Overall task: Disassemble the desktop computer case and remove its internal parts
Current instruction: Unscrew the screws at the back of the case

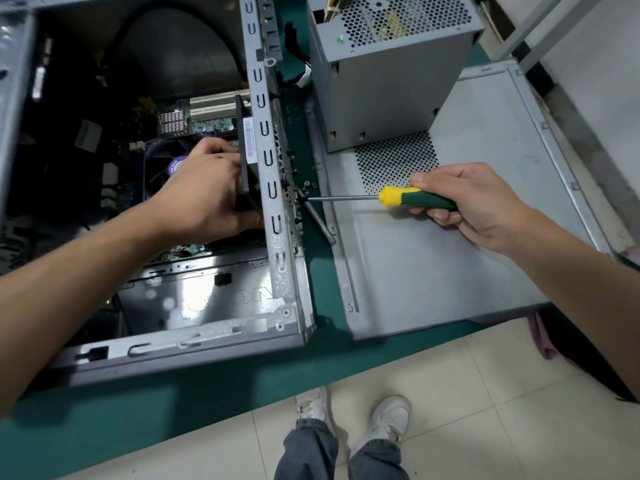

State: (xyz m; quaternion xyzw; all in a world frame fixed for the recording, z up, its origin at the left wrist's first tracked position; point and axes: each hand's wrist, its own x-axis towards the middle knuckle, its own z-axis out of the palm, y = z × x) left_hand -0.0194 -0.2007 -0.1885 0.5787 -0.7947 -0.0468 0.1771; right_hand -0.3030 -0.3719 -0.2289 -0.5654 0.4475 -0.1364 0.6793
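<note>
An open grey computer case [277, 258] lies on the green bench, its inside facing up. Inside it, my left hand [204, 192] grips a black rear fan [246, 140] pressed against the case's back wall. My right hand [474, 206] holds a screwdriver [405, 197] with a yellow and green handle. Its shaft runs level to the left, and its tip meets the outside of the perforated back wall. The motherboard [207, 123] and a purple-centred cooler fan [175, 164] lie deeper in the case, partly hidden by my left hand.
The removed grey side panel [450, 265] lies flat to the right of the case. A power supply [391, 74] stands on its far end. Small loose screws [306, 183] rest on the green mat [322, 271] between case and panel. The bench edge and tiled floor are below.
</note>
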